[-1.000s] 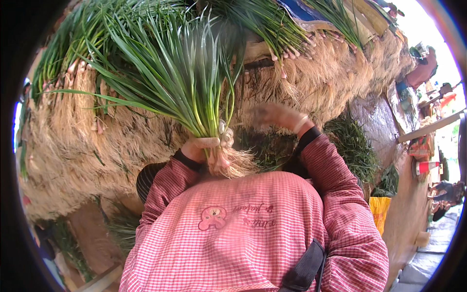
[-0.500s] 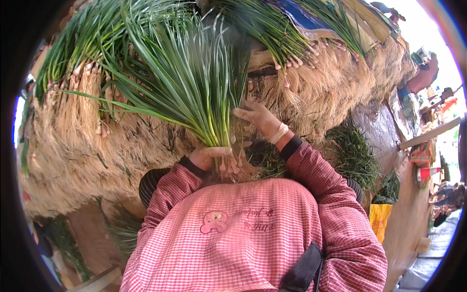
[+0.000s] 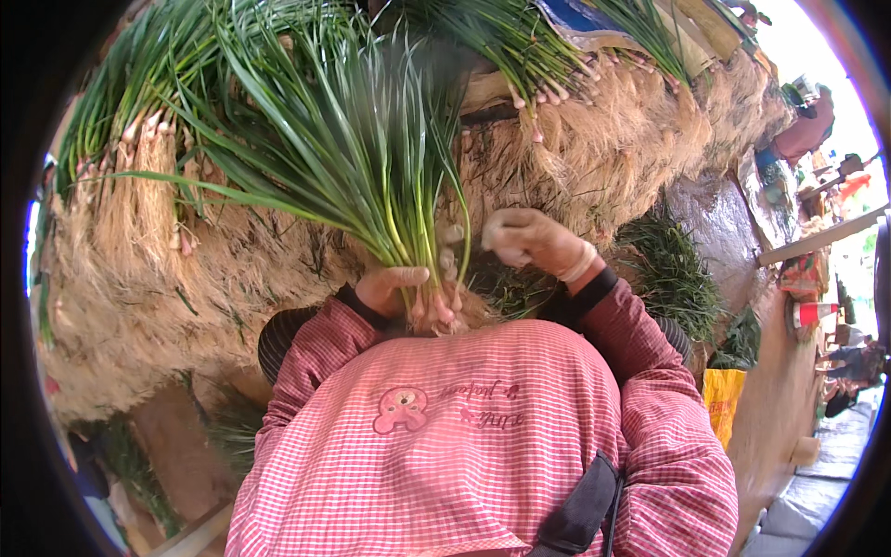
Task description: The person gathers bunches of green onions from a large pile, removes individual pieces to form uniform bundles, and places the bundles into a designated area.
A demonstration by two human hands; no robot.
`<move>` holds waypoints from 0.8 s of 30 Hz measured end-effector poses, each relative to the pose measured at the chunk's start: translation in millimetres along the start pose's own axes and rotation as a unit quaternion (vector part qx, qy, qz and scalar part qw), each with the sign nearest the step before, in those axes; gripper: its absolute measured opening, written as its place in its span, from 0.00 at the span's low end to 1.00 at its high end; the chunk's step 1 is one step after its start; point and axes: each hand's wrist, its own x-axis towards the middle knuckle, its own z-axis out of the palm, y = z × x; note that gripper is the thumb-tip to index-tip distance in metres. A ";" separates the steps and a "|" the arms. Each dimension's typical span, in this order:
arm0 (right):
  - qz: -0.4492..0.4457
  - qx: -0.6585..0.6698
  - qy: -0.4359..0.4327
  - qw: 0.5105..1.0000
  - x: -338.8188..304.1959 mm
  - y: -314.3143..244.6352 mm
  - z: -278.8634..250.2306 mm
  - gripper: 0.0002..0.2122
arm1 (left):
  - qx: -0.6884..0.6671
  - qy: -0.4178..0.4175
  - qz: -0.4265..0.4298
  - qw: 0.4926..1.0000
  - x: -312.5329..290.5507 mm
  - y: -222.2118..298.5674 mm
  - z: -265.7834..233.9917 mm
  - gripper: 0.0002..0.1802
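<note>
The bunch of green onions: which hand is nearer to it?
Left. The left hand grips the bunch of green onions near its bulbs; the right hand is beside it, to the right.

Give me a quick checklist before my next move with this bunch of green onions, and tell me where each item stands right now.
1. Left hand grips the bunch of green onions near its bulbs: ok.
2. Right hand closed on the bunch: not ok, it is beside the stalks, blurred.
3. Leaves fan upward, away from the body: ok.
4. Bulb ends level at the bottom: cannot tell, partly hidden by the pink checked apron.
5. Pile of rooted onions lies just behind the bunch: ok.
</note>
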 end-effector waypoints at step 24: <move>0.000 -0.618 0.365 0.697 -4.3 -7.1 -63.6 0.12 | -0.056 -0.027 -0.069 0.996 8.9 -21.4 16.1 0.27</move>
